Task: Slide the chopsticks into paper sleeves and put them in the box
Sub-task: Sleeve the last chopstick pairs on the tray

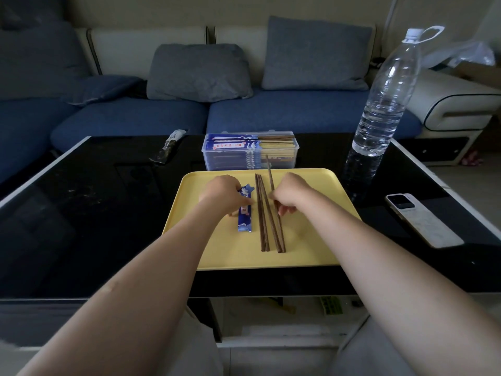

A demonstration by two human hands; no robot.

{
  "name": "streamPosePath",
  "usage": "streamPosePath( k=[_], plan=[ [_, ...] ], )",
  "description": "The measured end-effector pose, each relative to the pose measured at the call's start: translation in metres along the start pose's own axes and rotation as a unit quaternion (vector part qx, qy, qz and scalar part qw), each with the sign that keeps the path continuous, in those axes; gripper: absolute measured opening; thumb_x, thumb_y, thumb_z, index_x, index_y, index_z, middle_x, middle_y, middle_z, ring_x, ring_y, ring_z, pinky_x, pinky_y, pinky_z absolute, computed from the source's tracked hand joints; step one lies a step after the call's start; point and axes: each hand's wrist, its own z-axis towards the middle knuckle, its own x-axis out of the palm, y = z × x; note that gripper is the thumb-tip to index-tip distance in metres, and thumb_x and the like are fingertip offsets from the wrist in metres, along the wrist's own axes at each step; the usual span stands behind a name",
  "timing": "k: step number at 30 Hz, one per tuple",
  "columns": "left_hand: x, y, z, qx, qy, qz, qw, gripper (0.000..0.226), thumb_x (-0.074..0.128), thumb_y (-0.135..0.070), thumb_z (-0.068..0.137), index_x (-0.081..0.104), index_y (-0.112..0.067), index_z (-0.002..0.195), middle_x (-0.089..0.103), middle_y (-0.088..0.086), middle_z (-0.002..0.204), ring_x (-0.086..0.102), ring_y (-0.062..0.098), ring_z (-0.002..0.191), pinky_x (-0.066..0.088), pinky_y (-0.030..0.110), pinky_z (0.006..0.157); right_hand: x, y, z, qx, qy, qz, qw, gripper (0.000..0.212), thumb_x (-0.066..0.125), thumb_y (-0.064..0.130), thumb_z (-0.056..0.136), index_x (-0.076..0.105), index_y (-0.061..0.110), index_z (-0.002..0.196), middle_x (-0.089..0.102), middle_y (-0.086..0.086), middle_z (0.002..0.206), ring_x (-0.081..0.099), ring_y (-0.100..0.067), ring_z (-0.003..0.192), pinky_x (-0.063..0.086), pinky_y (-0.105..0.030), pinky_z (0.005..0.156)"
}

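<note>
Left hand [222,196]: fingers curled down onto the upper part of the blue printed paper sleeve [244,213], apparently pinching it; grip itself partly hidden by the back of the hand. Presumably held to steady or lift the sleeve for loading.
Right hand [290,193]: fingers curled round one dark brown wooden chopstick [270,172], tip raised and angled away towards the box; likely picked out singly so as to be aimed at the sleeve mouth.
Loose chopsticks [267,221]: about four dark brown wooden sticks lying lengthwise on the tray, between the two hands, near ends roughly level; laid parallel, within reach of either hand.
Blue sleeve, position: flat on the tray, just left of the loose sticks and parallel to them, an alignment that suits a straight slide.
Yellow rectangular plastic tray [311,251]: work surface on the black glossy table [108,213], directly before the seated person.
Clear plastic box [250,150]: just behind the tray's far edge, open on top, stacked with sleeved pairs, blue ends to the left; close enough for a short reach.
Progress: judged well advanced, box nearly full, a few sticks left unsleeved.
Surroundings: large clear water bottle [385,99] at right rear; white phone [423,219] face down at right; dark wrapper [169,146] at left rear; blue sofa with grey cushions [198,71] behind.
</note>
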Motion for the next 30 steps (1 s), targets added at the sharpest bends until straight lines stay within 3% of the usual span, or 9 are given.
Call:
streamPosePath(
  k=[2, 4, 7, 9, 13, 17, 20, 24, 30],
  plan=[
    [0.0, 0.002, 0.001, -0.011, -0.008, -0.02, 1.0, 0.03, 0.074, -0.041, 0.086, 0.065, -0.019, 0.105, 0.067, -0.003, 0.087, 0.069, 0.013, 0.077, 0.056, 0.03, 0.068, -0.007, -0.003, 0.001, -0.052, -0.035, 0.062, 0.996, 0.019, 0.057, 0.013, 0.098, 0.055, 0.011, 0.117, 0.069, -0.005, 0.087, 0.066, -0.015, 0.061, 0.046, -0.024, 0.048],
    [0.0, 0.003, 0.002, -0.015, -0.013, -0.03, 0.999, 0.031, 0.074, -0.038, 0.086, 0.066, -0.019, 0.109, 0.066, -0.004, 0.089, 0.067, 0.013, 0.082, 0.055, 0.03, 0.069, -0.015, -0.006, -0.004, -0.1, -0.057, 0.128, 0.985, 0.032, 0.059, 0.01, 0.097, 0.051, 0.026, 0.124, 0.063, -0.002, 0.098, 0.067, -0.015, 0.068, 0.048, -0.024, 0.05],
    [0.001, 0.005, 0.003, -0.01, -0.03, -0.029, 0.999, 0.031, 0.073, -0.036, 0.087, 0.067, -0.019, 0.112, 0.064, -0.006, 0.095, 0.057, 0.011, 0.082, 0.048, 0.026, 0.063, -0.025, -0.006, -0.009, -0.103, -0.045, 0.262, 0.959, 0.022, 0.05, 0.012, 0.1, 0.067, 0.022, 0.11, 0.072, -0.003, 0.094, 0.071, -0.015, 0.064, 0.051, -0.025, 0.054],
    [0.003, 0.007, 0.005, -0.013, -0.04, -0.033, 0.999, 0.029, 0.073, -0.036, 0.087, 0.067, -0.02, 0.111, 0.065, -0.007, 0.097, 0.056, 0.01, 0.081, 0.049, 0.027, 0.063, -0.029, -0.004, -0.011, -0.091, -0.025, 0.359, 0.929, 0.02, 0.052, 0.011, 0.101, 0.069, 0.019, 0.11, 0.075, -0.003, 0.096, 0.075, -0.017, 0.068, 0.054, -0.026, 0.058],
    [0.004, 0.006, 0.007, -0.017, -0.044, -0.032, 0.998, 0.029, 0.071, -0.035, 0.089, 0.066, -0.023, 0.114, 0.062, -0.007, 0.093, 0.061, 0.015, 0.09, 0.058, 0.036, 0.08, -0.034, -0.006, -0.012, -0.116, -0.04, 0.436, 0.891, 0.016, 0.066, 0.017, 0.096, 0.066, 0.014, 0.111, 0.078, 0.001, 0.09, 0.076, -0.017, 0.076, 0.057, -0.03, 0.067],
    [0.004, 0.007, 0.007, -0.014, -0.051, -0.04, 0.998, 0.033, 0.072, -0.037, 0.088, 0.064, -0.023, 0.118, 0.061, -0.007, 0.094, 0.061, 0.015, 0.092, 0.057, 0.036, 0.081, -0.037, -0.008, -0.006, -0.081, -0.128, 0.452, 0.879, 0.024, 0.048, 0.026, 0.106, 0.065, 0.01, 0.108, 0.072, -0.003, 0.072, 0.061, -0.011, 0.052, 0.046, -0.021, 0.049],
    [0.005, 0.008, 0.008, -0.014, -0.058, -0.051, 0.997, 0.036, 0.073, -0.038, 0.088, 0.063, -0.022, 0.119, 0.06, -0.008, 0.095, 0.058, 0.013, 0.091, 0.054, 0.031, 0.072, -0.036, -0.009, -0.001, -0.052, -0.174, 0.428, 0.885, 0.031, 0.037, 0.027, 0.109, 0.061, 0.008, 0.109, 0.065, -0.002, 0.068, 0.054, -0.01, 0.048, 0.044, -0.018, 0.045],
    [0.006, 0.008, 0.009, -0.005, -0.053, -0.075, 0.996, 0.042, 0.074, -0.037, 0.087, 0.062, -0.021, 0.124, 0.065, -0.005, 0.111, 0.053, 0.01, 0.092, 0.039, 0.021, 0.056, -0.034, -0.008, 0.003, -0.041, -0.187, 0.423, 0.886, 0.03, 0.034, 0.028, 0.109, 0.058, 0.009, 0.112, 0.066, -0.003, 0.072, 0.056, -0.008, 0.049, 0.048, -0.016, 0.047],
    [0.005, 0.006, 0.009, 0.013, -0.031, -0.102, 0.994, 0.043, 0.073, -0.034, 0.088, 0.06, -0.021, 0.127, 0.065, -0.001, 0.118, 0.053, 0.01, 0.093, 0.038, 0.019, 0.055, -0.03, -0.004, 0.004, -0.034, -0.174, 0.43, 0.885, 0.03, 0.035, 0.029, 0.109, 0.058, 0.009, 0.113, 0.069, -0.004, 0.074, 0.059, -0.01, 0.051, 0.048, -0.017, 0.047]
  ],
)
